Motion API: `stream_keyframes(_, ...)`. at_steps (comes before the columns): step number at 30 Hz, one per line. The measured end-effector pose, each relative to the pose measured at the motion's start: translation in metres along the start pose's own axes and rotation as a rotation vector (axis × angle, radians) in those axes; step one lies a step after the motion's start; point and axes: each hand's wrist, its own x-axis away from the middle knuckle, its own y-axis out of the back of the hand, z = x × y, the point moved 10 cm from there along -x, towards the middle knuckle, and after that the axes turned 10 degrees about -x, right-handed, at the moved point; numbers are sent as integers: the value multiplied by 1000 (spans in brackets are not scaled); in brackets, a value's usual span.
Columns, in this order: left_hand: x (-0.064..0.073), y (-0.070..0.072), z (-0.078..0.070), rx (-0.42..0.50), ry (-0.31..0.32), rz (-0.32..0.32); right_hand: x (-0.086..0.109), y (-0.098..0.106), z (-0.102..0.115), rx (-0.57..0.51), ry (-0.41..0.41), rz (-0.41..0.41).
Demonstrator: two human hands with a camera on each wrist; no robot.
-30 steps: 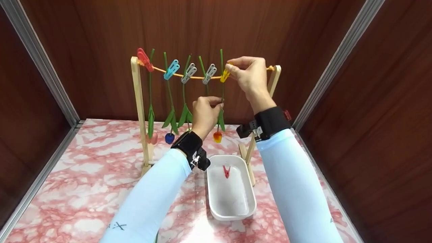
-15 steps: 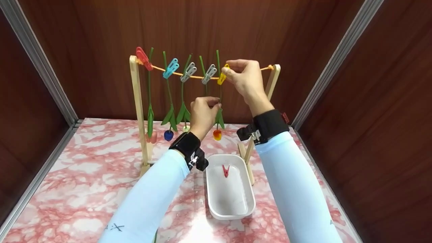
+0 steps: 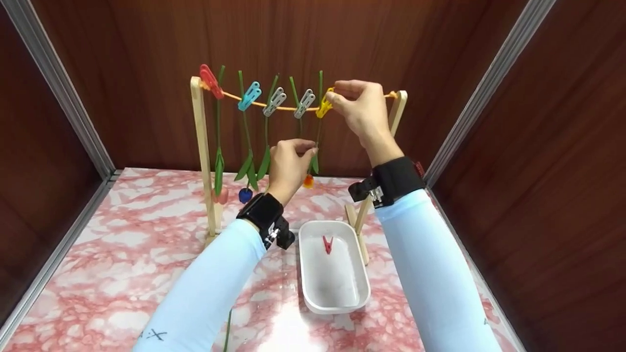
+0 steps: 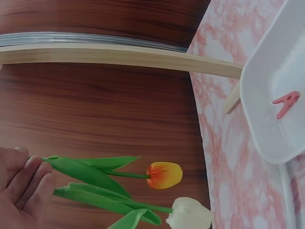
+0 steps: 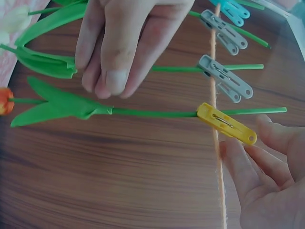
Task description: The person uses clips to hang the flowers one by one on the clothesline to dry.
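An upside-down orange-yellow tulip (image 4: 164, 175) hangs by its green stem from the cord. A yellow clothespin (image 5: 226, 123) bites on stem and cord together. My right hand (image 3: 363, 107) is at the clothespin's handle end; the right wrist view shows thumb and fingers spread loosely around it. My left hand (image 3: 289, 164) is beside the lower stem, and a gap shows between its fingertips (image 5: 116, 82) and the stem in the right wrist view. The left hand partly covers the neighbouring stem. Behind that hand hangs a white tulip (image 4: 189, 213), clear in the left wrist view.
Grey clothespins (image 3: 304, 103), a blue one (image 3: 250, 96) and a red one (image 3: 211, 81) hold more tulips on the cord (image 3: 283, 108). It spans two wooden posts (image 3: 200, 142). Below sits a white bin (image 3: 334, 309) containing a red clothespin (image 3: 327, 245). A loose green stem (image 3: 228, 330) lies in front.
The left hand has shifted a little left, its fingertips coming off the stem. The tulip's bloom has swung left and up. My right hand's fingers have loosened at the yellow clothespin.
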Motion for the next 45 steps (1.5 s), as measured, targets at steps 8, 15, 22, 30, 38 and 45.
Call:
stream_keyframes(8, 8, 24, 5, -21, -34, -30, 4, 11, 1, 14, 89, -44)
stream_keyframes(15, 23, 62, 10, -52, -85, -87, 19, 30, -1, 88, 218, -94)
stream_keyframes(22, 59, 94, 23, -55, -129, -104, 56, 46, -27, 65, 317, -87)
stream_keyframes(30, 116, 122, 54, 14, -152, -163, 114, 45, -92, 80, 233, 20)
stream_keyframes(38, 171, 116, 93, -5, -23, -139, 164, 39, -176, 79, 45, 45)
stream_keyframes(45, 215, 81, 139, -12, 134, -32, 186, 14, -219, 166, 47, 135)
